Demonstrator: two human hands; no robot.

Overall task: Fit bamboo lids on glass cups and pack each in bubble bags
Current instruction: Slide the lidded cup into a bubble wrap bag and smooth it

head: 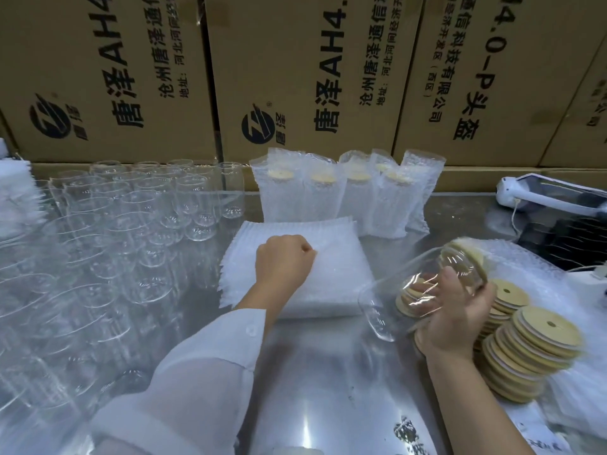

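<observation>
As right hand (457,318) grips glass cup (386,302), left fist (284,261) touches bubble bags (338,284).

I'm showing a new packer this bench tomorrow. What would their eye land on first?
Most likely the crowd of empty glass cups filling the left side of the table. Next, the right hand at lower right gripping a tilted, lidded glass cup beside stacks of bamboo lids. The left hand rests curled on the stack of bubble bags in the middle, bagged cups standing in a row behind.
</observation>
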